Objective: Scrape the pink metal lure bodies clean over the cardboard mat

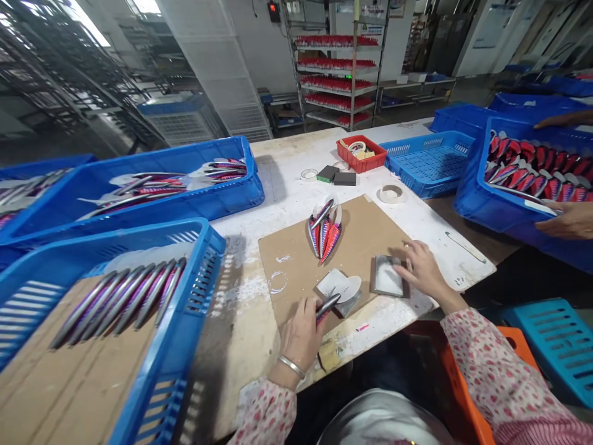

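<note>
My left hand (301,334) pinches a slim fishing lure (328,306), dark silver on top with some pink showing. The lure's white tail end lies over a small pale, square pad (330,282) on a cardboard sheet (287,247). My right hand (422,269) has its fingers spread, with the fingertips at the right side of a flat grey block with a whitish top (388,275). Further up the cardboard, several pink, purple and silver lures (324,230) lie in a small pile with clear pieces at their ends.
Blue crates (208,247) holding lures stand on the left. At right, another person's hands (567,219) touch a blue crate full of red lures (532,170). A red basket (362,154), a tape roll (390,194) and dark blocks (345,179) sit at the back.
</note>
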Motion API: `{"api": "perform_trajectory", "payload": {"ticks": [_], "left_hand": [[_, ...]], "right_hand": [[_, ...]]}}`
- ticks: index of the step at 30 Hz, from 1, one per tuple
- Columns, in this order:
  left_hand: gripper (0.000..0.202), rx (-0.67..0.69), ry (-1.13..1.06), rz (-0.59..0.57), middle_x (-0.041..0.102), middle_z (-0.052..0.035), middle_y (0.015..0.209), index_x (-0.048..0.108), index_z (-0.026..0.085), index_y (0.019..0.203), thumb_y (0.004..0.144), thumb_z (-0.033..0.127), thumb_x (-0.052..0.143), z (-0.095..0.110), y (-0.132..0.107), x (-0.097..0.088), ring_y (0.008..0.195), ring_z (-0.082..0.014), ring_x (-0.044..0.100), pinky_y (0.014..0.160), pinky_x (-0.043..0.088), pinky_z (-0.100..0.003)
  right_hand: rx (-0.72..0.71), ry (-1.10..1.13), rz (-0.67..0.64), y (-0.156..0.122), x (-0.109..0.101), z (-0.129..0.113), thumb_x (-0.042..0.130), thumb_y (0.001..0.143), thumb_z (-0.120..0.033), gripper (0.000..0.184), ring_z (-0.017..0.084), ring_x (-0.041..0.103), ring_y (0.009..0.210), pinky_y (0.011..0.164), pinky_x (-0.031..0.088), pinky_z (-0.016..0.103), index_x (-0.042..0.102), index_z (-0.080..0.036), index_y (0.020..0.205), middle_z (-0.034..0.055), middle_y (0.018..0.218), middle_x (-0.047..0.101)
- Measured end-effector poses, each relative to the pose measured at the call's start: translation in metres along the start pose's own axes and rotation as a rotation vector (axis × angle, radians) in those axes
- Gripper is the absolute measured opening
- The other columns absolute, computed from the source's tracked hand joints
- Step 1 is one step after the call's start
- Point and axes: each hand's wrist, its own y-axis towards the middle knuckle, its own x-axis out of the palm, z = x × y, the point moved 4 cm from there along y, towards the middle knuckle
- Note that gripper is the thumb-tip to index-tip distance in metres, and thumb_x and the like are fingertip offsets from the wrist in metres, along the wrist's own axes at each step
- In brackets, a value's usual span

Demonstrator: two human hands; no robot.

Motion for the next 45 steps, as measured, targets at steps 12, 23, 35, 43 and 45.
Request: {"api": "perform_trajectory", "payload": {"ticks": [12,23,35,43,45], "left_hand": [[0.029,-0.049,0.005,-0.196,0.069,-0.0092,0.103,0.046,0.019,0.124,0.099,0.026,0.034,0.022,-0.009,0.006,0.086,-0.0201,0.070,0.066,0.046,-0.028],[0.031,-0.088,-0.071,-0.236,0.073,-0.0097,0.099,0.044,0.016,0.126,0.100,0.029,0.033,0.026,-0.012,0.013,0.090,-0.0227,0.071,0.068,0.046,-0.029],[0.033,-0.119,-0.070,-0.287,0.073,-0.0094,0.095,0.044,0.016,0.128,0.101,0.030,0.032,0.028,-0.013,0.016,0.087,-0.0234,0.071,0.067,0.045,-0.029],[0.034,-0.103,-0.114,-0.265,0.073,-0.0114,0.098,0.046,0.016,0.126,0.099,0.029,0.029,0.022,-0.011,0.020,0.089,-0.0256,0.071,0.068,0.046,-0.031],[0.037,-0.082,-0.137,-0.265,0.074,-0.0120,0.097,0.046,0.016,0.126,0.099,0.030,0.025,0.017,-0.010,0.024,0.088,-0.0267,0.071,0.065,0.046,-0.032]], "right_hand": [[-0.066,0.132,-0.274,-0.004,0.022,-0.047,0.073,0.073,-0.059,0.077,0.036,0.042,0.128,0.105,0.035,0.053,0.049,-0.027,0.139,0.0147,0.142,0.043],[0.020,0.414,-0.252,0.022,0.051,-0.107,0.075,0.074,-0.052,0.059,0.030,0.038,0.130,0.108,0.034,0.048,0.058,-0.029,0.126,0.0106,0.138,0.043],[0.237,0.322,-0.074,0.042,0.053,-0.116,0.067,0.076,-0.025,0.023,0.026,0.048,0.115,0.101,0.036,0.042,0.070,-0.025,0.100,0.0066,0.114,0.059],[0.328,0.270,-0.053,0.044,0.056,-0.119,0.068,0.076,-0.021,0.025,0.025,0.047,0.114,0.099,0.037,0.040,0.070,-0.024,0.100,0.0067,0.114,0.057],[0.312,0.285,-0.056,0.043,0.055,-0.125,0.071,0.074,-0.022,0.028,0.025,0.047,0.112,0.096,0.039,0.039,0.070,-0.026,0.102,0.0054,0.113,0.057]]}}
